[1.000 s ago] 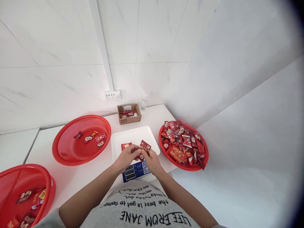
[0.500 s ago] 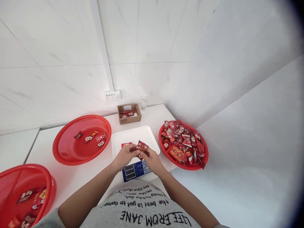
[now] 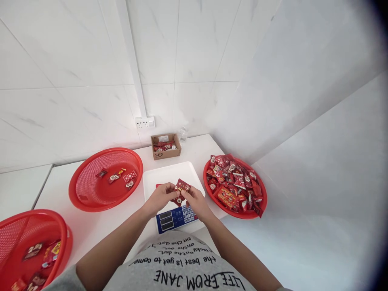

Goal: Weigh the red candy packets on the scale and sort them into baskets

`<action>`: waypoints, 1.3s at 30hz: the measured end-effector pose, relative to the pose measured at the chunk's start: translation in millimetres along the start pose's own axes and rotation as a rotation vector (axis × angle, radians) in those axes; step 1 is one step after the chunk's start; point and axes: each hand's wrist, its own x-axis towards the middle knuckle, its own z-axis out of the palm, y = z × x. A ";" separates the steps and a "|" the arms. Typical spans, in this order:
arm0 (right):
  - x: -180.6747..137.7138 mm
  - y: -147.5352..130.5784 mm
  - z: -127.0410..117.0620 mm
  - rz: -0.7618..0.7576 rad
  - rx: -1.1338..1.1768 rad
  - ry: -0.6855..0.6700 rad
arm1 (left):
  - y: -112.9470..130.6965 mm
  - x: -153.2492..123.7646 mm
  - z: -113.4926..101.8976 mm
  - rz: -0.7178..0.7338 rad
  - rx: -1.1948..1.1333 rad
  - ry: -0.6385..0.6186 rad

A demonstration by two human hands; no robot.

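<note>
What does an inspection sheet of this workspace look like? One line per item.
Surface: white tabletop, white scale on it.
Things in hand: one dark red patterned packet, above the scale.
Baskets: right red basket heaped with packets; middle-left red basket holds a few; near-left red basket holds several, cut off by the frame.
Clutter: cardboard box with packets, clear object beside it.
Hands: left and right both grip the packet.
Cables: nothing seen.
Surroundings: tiled wall, wall socket.
</note>
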 end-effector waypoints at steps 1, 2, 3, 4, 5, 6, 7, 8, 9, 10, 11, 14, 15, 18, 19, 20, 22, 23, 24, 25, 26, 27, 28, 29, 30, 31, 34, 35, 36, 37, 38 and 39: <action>-0.1 -1.3 -0.1 -0.015 0.008 -0.002 | 0.1 -0.5 0.6 -0.006 0.002 -0.014; -0.3 -2.5 -0.3 -0.035 0.014 -0.009 | 0.1 -1.0 1.3 -0.008 0.003 -0.024; -0.5 -3.6 -0.5 -0.056 0.017 -0.020 | 0.1 -1.3 2.0 -0.006 0.004 -0.026; -0.8 -4.7 -0.7 -0.073 0.020 -0.034 | 0.3 -1.7 2.6 -0.005 0.002 -0.021; -1.2 -5.7 -0.8 -0.083 0.024 -0.046 | 0.8 -1.9 3.1 -0.004 -0.004 -0.014; -1.6 -6.7 -0.9 -0.084 0.030 -0.056 | 1.6 -2.2 3.4 -0.006 -0.016 -0.008; -2.1 -7.6 -0.8 -0.078 0.037 -0.064 | 2.7 -2.3 3.5 -0.009 -0.033 -0.007; -2.6 -8.5 -0.7 -0.071 0.046 -0.069 | 4.0 -2.5 3.6 -0.013 -0.050 -0.011; -3.2 -9.3 -0.6 -0.063 0.053 -0.069 | 5.5 -2.6 3.6 -0.019 -0.062 -0.014; -3.7 -10.1 -0.6 -0.056 0.051 -0.066 | 6.9 -2.7 3.7 -0.027 -0.065 -0.014; -4.2 -10.9 -0.7 -0.052 0.040 -0.060 | 8.3 -2.8 3.9 -0.034 -0.058 -0.009; -5.5 -13.0 -1.4 -0.045 -0.022 -0.037 | 11.4 -3.3 6.4 -0.046 0.001 0.023; -5.8 -13.6 -1.6 -0.043 -0.041 -0.031 | 11.9 -3.5 7.6 -0.043 0.019 0.033; -6.6 -14.7 -1.9 -0.051 -0.087 -0.019 | 12.1 -4.3 11.6 -0.033 0.022 0.040; -6.7 -14.5 -1.8 -0.056 -0.097 -0.018 | 11.7 -4.4 12.5 -0.029 0.011 0.039; -6.6 -14.0 -1.7 -0.060 -0.101 -0.016 | 11.0 -4.5 13.0 -0.026 -0.001 0.039; -5.7 -12.3 -1.7 -0.071 -0.084 -0.018 | 9.5 -4.2 12.7 -0.020 -0.019 0.035; -5.1 -11.3 -1.9 -0.076 -0.065 -0.017 | 8.8 -3.9 11.9 -0.016 -0.028 0.030; -4.3 -10.6 -2.4 -0.082 -0.047 -0.015 | 8.2 -3.6 10.9 -0.014 -0.036 0.020; -3.6 -10.2 -3.0 -0.086 -0.037 -0.012 | 7.8 -3.3 9.6 -0.015 -0.039 0.004; -3.1 -10.2 -3.6 -0.086 -0.037 -0.009 | 7.4 -3.0 8.3 -0.020 -0.031 -0.013; -2.7 -10.8 -4.4 -0.083 -0.048 -0.005 | 7.1 -2.8 7.0 -0.027 -0.010 -0.032; -2.5 -11.7 -5.0 -0.080 -0.069 -0.003 | 6.9 -2.6 6.0 -0.033 0.019 -0.053; -2.5 -12.8 -5.6 -0.078 -0.095 -0.005 | 6.6 -2.5 5.3 -0.040 0.046 -0.075; -2.6 -13.9 -6.1 -0.080 -0.118 -0.005 | 6.2 -2.5 4.9 -0.045 0.064 -0.091; -2.7 -14.7 -6.4 -0.085 -0.135 -0.004 | 5.8 -2.4 4.8 -0.047 0.066 -0.099; -2.4 -14.0 -6.6 -0.105 -0.119 0.010 | 4.9 -2.4 6.1 -0.032 0.026 -0.095; -2.3 -12.8 -6.4 -0.111 -0.088 0.013 | 4.9 -2.4 6.7 -0.017 0.023 -0.088; -2.2 -11.4 -6.1 -0.118 -0.045 0.006 | 5.1 -2.4 7.3 0.003 0.027 -0.076; -2.3 -9.9 -5.7 -0.122 0.003 -0.014 | 5.3 -2.4 7.8 0.025 0.034 -0.059; -2.5 -8.7 -5.1 -0.124 0.044 -0.046 | 5.4 -2.4 8.2 0.048 0.043 -0.035; -3.0 -7.8 -4.4 -0.122 0.069 -0.081 | 5.5 -2.3 8.5 0.068 0.052 -0.008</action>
